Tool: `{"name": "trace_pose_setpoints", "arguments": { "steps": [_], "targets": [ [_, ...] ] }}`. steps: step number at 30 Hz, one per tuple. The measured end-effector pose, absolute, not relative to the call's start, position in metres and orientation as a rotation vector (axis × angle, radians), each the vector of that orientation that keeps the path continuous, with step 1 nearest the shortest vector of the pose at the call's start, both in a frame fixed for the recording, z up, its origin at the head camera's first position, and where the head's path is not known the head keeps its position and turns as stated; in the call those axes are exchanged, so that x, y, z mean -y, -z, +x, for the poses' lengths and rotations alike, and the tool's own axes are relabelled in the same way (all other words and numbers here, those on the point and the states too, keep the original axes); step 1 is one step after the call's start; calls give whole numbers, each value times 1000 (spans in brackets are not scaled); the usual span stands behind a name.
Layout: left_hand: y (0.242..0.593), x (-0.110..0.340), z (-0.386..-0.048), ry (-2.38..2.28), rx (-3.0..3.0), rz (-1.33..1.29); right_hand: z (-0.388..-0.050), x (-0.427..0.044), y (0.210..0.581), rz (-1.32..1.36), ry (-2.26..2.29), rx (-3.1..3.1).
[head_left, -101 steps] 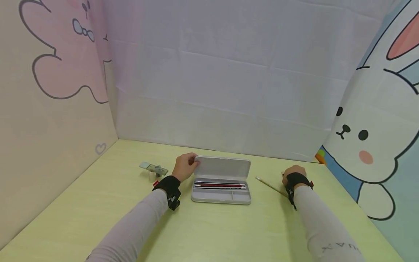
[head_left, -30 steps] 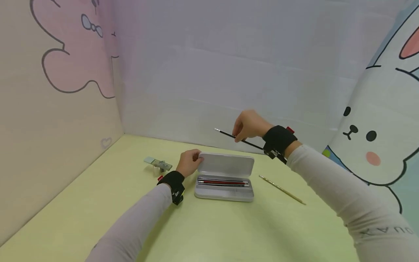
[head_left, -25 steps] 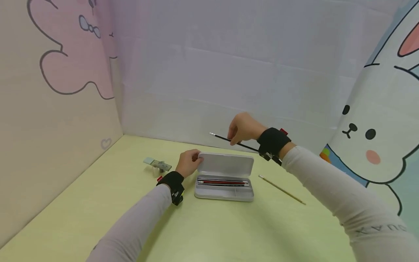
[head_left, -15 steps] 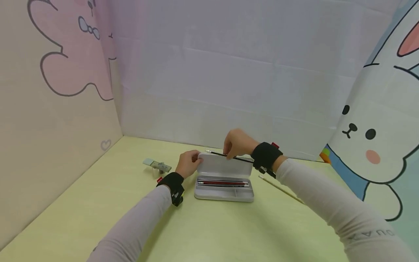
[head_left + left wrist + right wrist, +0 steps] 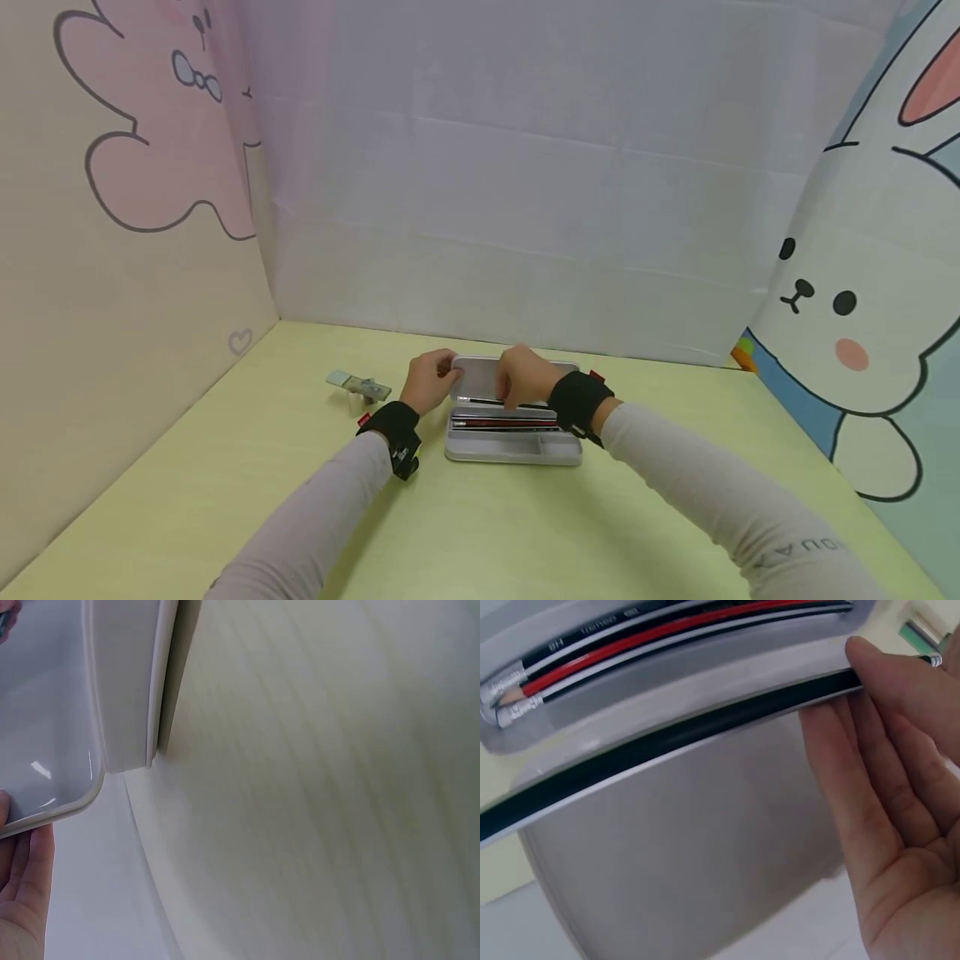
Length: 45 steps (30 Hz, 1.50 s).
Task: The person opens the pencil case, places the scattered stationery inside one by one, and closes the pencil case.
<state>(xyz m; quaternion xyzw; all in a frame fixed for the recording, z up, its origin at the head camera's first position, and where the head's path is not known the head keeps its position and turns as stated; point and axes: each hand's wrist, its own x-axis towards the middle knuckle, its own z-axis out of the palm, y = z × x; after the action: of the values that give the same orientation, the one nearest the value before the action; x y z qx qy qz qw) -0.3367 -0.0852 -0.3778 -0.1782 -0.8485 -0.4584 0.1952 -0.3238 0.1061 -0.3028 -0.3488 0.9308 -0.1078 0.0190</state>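
Note:
A white pencil case (image 5: 491, 452) lies with its lid (image 5: 472, 377) raised. My left hand (image 5: 427, 383) grips the lid's left corner, thumb inside and fingers behind, as the left wrist view shows. My right hand (image 5: 525, 377) is over the case and pinches a dark pencil (image 5: 682, 739) between thumb and fingers. That pencil lies crosswise, close to the lid's inner face. Inside the tray, a red pencil (image 5: 630, 654) lies beside black ones, some with white-capped ends. The right hand and wrist hide part of the lid and tray.
Left of the case, a flat greenish piece with a pale end (image 5: 358, 386) rests on small pieces on the yellow table (image 5: 480, 533). A white sheet (image 5: 525, 208) hangs behind. Walls with cartoon drawings stand at both sides. My right sleeve (image 5: 690, 475) covers the table beside the case.
My right hand picked up the dark pencil, brought it left and has lowered it to the open case. The left hand keeps holding the lid. The yellow pencil is now hidden behind the right arm.

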Motion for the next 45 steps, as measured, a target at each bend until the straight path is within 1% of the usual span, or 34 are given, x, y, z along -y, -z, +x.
{"name": "trace_pose_setpoints", "arguments": {
  "steps": [6, 15, 21, 28, 45],
  "targets": [
    [381, 85, -339, 1296, 2371, -484, -334, -110, 326, -1182, 281, -2916],
    [381, 85, -340, 1301, 2353, -490, -329, -109, 334, -1119, 268, -2921],
    [382, 85, -341, 1297, 2356, -501, -338, -111, 351, -1207, 248, -2940],
    [386, 86, -343, 1302, 2348, -496, -346, -112, 365, -1250, 269, -2947],
    [385, 87, -342, 1304, 2358, -486, -340, -111, 356, -1223, 312, -2942]
  ]
}}
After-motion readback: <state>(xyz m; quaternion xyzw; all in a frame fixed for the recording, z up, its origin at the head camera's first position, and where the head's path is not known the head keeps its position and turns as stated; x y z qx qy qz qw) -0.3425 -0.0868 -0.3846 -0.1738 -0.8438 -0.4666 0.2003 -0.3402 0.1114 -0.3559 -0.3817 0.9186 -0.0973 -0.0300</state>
